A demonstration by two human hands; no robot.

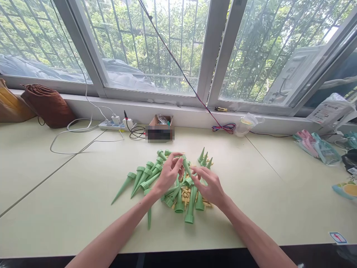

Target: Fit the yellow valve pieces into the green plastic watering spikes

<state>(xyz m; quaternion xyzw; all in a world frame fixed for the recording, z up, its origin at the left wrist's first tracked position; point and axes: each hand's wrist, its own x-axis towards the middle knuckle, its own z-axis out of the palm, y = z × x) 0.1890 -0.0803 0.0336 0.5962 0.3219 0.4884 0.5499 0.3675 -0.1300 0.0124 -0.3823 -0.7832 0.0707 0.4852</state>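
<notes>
My left hand (170,172) is closed on the capped end of a green plastic watering spike (186,166), lifted above the pile. The spike slants down to the right, where the fingertips of my right hand (208,183) pinch its pointed end. Beneath both hands lies a heap of green spikes (190,204), mixed with small yellow plastic parts (185,194). Capped spikes (145,178) lie in a loose row on the left. Several spikes (203,158) point upward behind my right hand.
On the pale table (69,208), a small cardboard box (160,133) stands by the windowsill. A power strip (111,124) with trailing cables and a brown drawstring bag (48,105) are at the left. Bagged pink and teal items (316,147) lie at the right.
</notes>
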